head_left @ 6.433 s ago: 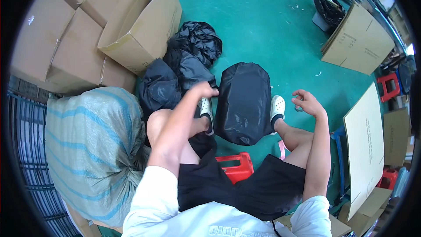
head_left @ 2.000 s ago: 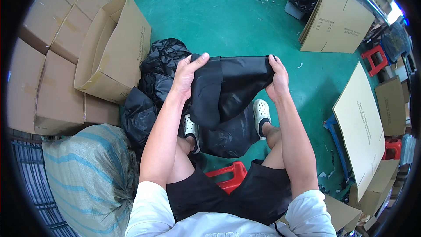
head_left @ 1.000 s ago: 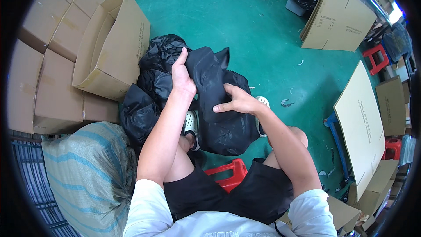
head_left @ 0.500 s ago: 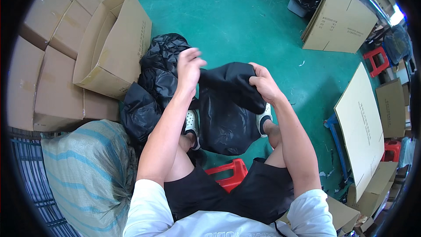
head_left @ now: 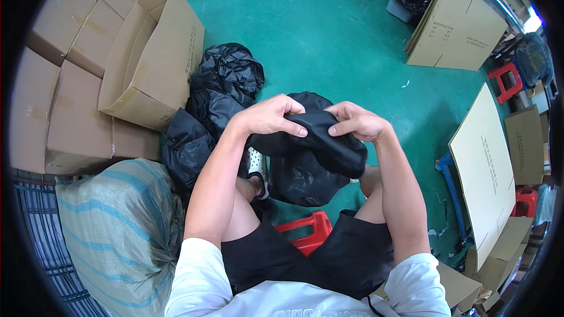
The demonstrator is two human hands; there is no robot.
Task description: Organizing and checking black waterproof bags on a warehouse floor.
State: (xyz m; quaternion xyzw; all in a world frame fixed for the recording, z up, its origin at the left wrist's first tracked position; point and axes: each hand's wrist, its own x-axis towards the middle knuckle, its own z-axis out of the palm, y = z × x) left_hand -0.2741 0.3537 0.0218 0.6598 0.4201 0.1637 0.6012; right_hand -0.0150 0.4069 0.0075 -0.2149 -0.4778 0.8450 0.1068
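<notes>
A limp piece of smooth black fabric hangs between my hands, above the floor. My left hand pinches its edge with thumb and fingers from the left. From the right, my right hand grips the same edge, its thumb close to the other thumb. Folds of the fabric droop below both hands. Under it, between my feet, a shiny black bundle rests on the green floor and is partly covered by the fabric.
Several black plastic bags lie left of my hands. Beyond them stand an open carton and stacked boxes. A striped woven sack bulges at near left. A red stool sits beneath me; a large cardboard sheet leans at right.
My left hand, which was raised and off the fabric, has come down and right to grip it. My right hand has shifted slightly, and the fabric is now held between both.
</notes>
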